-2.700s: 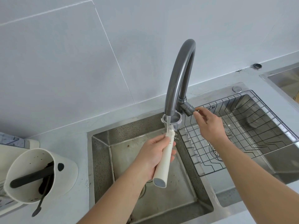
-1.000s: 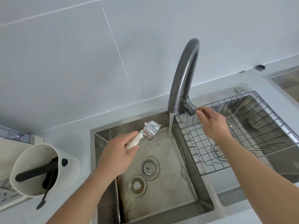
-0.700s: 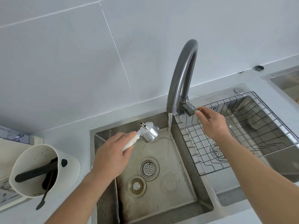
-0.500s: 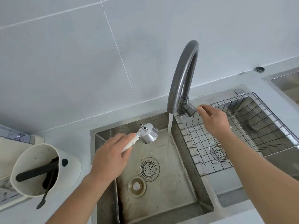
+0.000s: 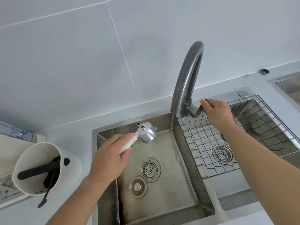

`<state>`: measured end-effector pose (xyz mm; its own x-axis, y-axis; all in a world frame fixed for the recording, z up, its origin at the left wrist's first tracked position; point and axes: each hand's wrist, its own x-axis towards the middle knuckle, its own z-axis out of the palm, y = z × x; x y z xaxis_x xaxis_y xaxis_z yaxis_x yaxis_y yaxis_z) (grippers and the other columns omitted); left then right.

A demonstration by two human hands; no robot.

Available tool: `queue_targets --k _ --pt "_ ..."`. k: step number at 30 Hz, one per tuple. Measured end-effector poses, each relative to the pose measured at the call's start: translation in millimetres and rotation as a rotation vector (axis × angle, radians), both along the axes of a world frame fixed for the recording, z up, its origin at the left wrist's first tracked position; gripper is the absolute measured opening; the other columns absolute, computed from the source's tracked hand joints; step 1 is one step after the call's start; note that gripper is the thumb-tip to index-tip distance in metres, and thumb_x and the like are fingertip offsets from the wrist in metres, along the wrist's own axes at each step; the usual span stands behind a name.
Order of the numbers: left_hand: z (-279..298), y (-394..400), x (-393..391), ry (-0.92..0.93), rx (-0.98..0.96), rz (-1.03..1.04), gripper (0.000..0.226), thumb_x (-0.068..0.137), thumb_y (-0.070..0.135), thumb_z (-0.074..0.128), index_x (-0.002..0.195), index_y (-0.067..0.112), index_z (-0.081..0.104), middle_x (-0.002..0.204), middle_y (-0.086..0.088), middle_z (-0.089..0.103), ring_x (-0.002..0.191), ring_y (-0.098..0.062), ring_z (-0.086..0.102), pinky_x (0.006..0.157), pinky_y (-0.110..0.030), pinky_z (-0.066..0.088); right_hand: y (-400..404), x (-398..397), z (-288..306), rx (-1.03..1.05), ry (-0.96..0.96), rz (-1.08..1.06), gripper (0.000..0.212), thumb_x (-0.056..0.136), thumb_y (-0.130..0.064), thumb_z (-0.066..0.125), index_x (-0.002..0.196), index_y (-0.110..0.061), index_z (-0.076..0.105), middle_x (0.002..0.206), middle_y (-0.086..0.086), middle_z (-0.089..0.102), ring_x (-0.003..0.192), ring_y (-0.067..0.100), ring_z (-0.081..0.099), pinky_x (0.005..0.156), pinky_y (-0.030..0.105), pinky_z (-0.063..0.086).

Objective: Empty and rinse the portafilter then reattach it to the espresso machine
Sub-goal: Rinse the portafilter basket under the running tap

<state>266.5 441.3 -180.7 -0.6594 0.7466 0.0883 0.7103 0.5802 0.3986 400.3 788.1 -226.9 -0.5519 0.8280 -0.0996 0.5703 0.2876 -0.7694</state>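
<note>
The left hand (image 5: 108,158) is wrapped around the white handle of the portafilter (image 5: 142,135), grasping it firmly. The handle runs up and to the right out of the fist, so the shiny metal head sits just beyond the knuckles, near the centre of the frame, tipped on its side with its underside spouts facing up. The head hangs over the back left part of the sink basin (image 5: 162,184), clear of the steel floor and left of the faucet spout.

The right hand (image 5: 215,111), at right of centre, pinches the flat lever (image 5: 197,111) at the base of the grey gooseneck faucet (image 5: 186,75) between thumb and fingertips. A thin stream of water (image 5: 173,120) falls from the spout along the basin's right wall.

The basin floor holds a round strainer drain (image 5: 149,168) and a smaller plug (image 5: 137,187) below it. To the right, a wire rack (image 5: 211,159) lies in a second basin. At lower left of the frame, a white jug (image 5: 39,169) with dark utensils stands on the pale grey counter (image 5: 73,127). Pale wall tiles (image 5: 81,54) fill the upper frame.
</note>
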Motion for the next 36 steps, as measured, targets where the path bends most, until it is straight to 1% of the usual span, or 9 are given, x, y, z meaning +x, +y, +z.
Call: queue_targets --k 10,13,18,23,27,29,31,32,36 --pt "2.0 1.5 8.8 -0.089 0.023 0.035 0.043 0.087 0.021 0.064 0.128 0.035 0.057 0.109 0.016 0.062 0.083 -0.011 0.059 0.067 -0.032 0.052 -6.3 -1.5 0.5 0.021 -0.017 0.001 0.048 0.099 -0.043 0.046 0.078 -0.004 0.066 0.078 0.025 0.068 0.063 0.025 0.051 0.058 0.033 0.041" --pt "6.2 -2.9 16.0 -0.259 0.089 0.112 0.045 0.087 0.021 0.065 0.127 0.04 0.057 0.108 0.019 0.063 0.089 -0.006 0.063 0.076 -0.031 0.054 -11.0 -2.9 2.5 0.038 -0.036 -0.004 0.049 0.101 -0.04 0.044 0.076 -0.001 0.061 0.066 0.019 0.059 0.06 0.025 0.048 0.055 0.032 0.036" --pt "13.0 -10.8 30.6 -0.564 0.164 0.295 0.049 0.085 0.018 0.065 0.097 0.065 0.056 0.091 0.017 0.072 0.082 -0.003 0.067 0.071 -0.02 0.055 -17.3 -3.8 8.2 0.009 -0.057 -0.031 0.052 0.1 -0.037 0.04 0.078 0.006 0.057 0.063 0.011 0.051 0.055 0.023 0.041 0.052 0.032 0.031" --pt "13.8 -15.3 45.8 -0.847 0.247 0.451 0.034 0.087 0.017 0.066 0.11 0.041 0.069 0.09 0.007 0.076 0.077 -0.02 0.072 0.077 -0.051 0.059 -22.5 0.0 12.2 -0.103 0.006 -0.082 0.057 0.094 -0.041 0.034 0.091 0.01 0.058 0.073 0.024 0.056 0.062 0.023 0.045 0.058 0.035 0.034" --pt "24.2 -14.5 59.4 -1.139 0.391 0.571 0.031 0.09 0.007 0.062 0.115 0.024 0.068 0.097 -0.007 0.075 0.071 -0.021 0.072 0.062 -0.036 0.061 -36.4 11.7 18.1 -0.174 0.059 -0.082 0.056 0.09 -0.049 0.04 0.101 0.0 0.064 0.083 0.023 0.067 0.073 0.035 0.063 0.065 0.04 0.053" --pt "31.7 -15.5 64.5 -1.248 0.446 0.589 0.026 0.091 0.006 0.061 0.112 0.019 0.068 0.097 -0.012 0.073 0.07 -0.02 0.071 0.058 -0.033 0.059 -48.5 20.8 23.0 -0.239 0.071 -0.068 0.054 0.092 -0.047 0.047 0.103 0.003 0.065 0.087 0.025 0.069 0.094 0.051 0.065 0.079 0.05 0.059" --pt "36.5 -17.2 68.8 -1.334 0.478 0.605 0.022 0.09 0.005 0.062 0.109 0.013 0.07 0.093 -0.012 0.074 0.071 -0.022 0.07 0.056 -0.033 0.057 -66.1 31.9 27.1 -0.329 0.097 -0.028 0.046 0.093 -0.041 0.055 0.1 0.002 0.069 0.086 0.023 0.07 0.073 0.024 0.056 0.085 0.058 0.058" --pt "38.4 -17.9 70.1 -1.362 0.488 0.61 0.019 0.09 0.005 0.062 0.106 0.01 0.072 0.091 -0.013 0.075 0.072 -0.023 0.069 0.056 -0.033 0.056 -76.0 36.8 27.7 -0.373 0.116 -0.008 0.038 0.095 -0.037 0.059 0.097 -0.001 0.072 0.093 0.024 0.073 0.088 0.044 0.069 0.091 0.059 0.056" --pt "43.8 -16.7 76.8 -1.363 0.415 0.588 0.014 0.088 0.01 0.064 0.092 0.012 0.077 0.092 -0.012 0.073 0.065 -0.023 0.06 0.046 -0.031 0.051 -119.0 58.8 31.9 -0.573 0.217 0.027 0.019 0.098 -0.02 0.062 0.097 -0.007 0.075 0.095 0.014 0.076 0.093 0.027 0.073 0.093 0.04 0.058"
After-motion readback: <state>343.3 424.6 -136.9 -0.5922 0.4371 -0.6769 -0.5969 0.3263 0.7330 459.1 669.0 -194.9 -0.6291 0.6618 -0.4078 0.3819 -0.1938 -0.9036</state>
